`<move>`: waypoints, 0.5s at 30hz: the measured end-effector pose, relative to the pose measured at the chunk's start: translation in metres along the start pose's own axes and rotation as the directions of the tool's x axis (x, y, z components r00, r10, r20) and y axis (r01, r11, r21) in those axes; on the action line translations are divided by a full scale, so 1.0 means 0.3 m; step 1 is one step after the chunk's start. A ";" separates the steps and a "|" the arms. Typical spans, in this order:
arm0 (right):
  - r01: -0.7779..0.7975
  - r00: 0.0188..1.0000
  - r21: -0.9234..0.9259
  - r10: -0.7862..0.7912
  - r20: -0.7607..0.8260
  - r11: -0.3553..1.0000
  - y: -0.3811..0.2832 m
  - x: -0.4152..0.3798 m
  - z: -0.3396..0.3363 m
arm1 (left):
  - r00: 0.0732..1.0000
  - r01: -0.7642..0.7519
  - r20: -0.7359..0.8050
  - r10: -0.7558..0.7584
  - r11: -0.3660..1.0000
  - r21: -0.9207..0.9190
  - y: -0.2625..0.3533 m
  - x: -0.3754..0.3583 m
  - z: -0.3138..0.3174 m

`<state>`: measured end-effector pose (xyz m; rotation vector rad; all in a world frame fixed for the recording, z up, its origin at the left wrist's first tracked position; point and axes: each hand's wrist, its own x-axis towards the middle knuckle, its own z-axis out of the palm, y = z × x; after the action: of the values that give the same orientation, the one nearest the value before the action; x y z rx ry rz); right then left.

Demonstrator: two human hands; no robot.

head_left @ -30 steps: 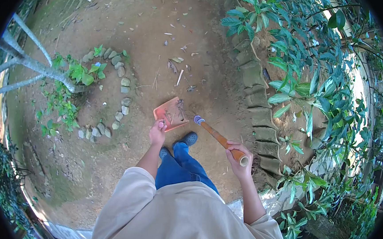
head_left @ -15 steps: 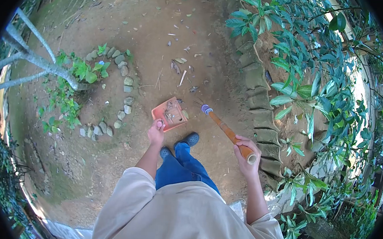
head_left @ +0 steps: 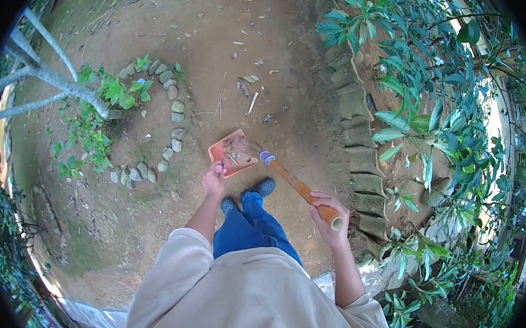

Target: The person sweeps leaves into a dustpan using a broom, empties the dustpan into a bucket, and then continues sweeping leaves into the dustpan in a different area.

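Both fingers closed: left hand (head_left: 214, 182) grips dustpan (head_left: 232, 153); right hand (head_left: 328, 212) grips broom (head_left: 295, 184); bare dirt (head_left: 272, 36) ahead.

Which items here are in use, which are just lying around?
In use: dustpan held by left hand; broom held by right hand; debris in the pan.
Lying about: stone ring, tree trunk, block edging, shrubs, stick.
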<state>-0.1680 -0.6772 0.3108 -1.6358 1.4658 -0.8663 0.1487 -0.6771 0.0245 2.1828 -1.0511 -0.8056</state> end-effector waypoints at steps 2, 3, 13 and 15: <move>-0.014 0.999 0.003 0.014 -0.037 1.000 -0.029 -0.014 -0.012 | 1.000 0.003 -0.003 -0.003 0.999 -0.038 0.007 -0.016 -0.018; -0.026 0.998 0.009 0.026 -0.059 1.000 -0.038 -0.021 -0.019 | 1.000 0.003 0.006 -0.003 1.000 -0.022 0.006 -0.022 -0.025; -0.004 0.988 -0.102 -0.012 -0.152 0.995 0.049 -0.107 0.032 | 0.998 -0.020 0.057 0.020 1.000 0.008 -0.046 -0.074 -0.042; -0.006 0.993 -0.125 -0.009 -0.120 0.992 0.060 -0.126 0.066 | 0.998 -0.019 0.063 0.018 1.000 0.006 -0.053 -0.092 -0.058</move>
<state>-0.1636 -0.6385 0.2855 -1.7012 1.6310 -0.9030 0.1546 -0.6420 0.0318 2.1624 -1.1046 -0.8691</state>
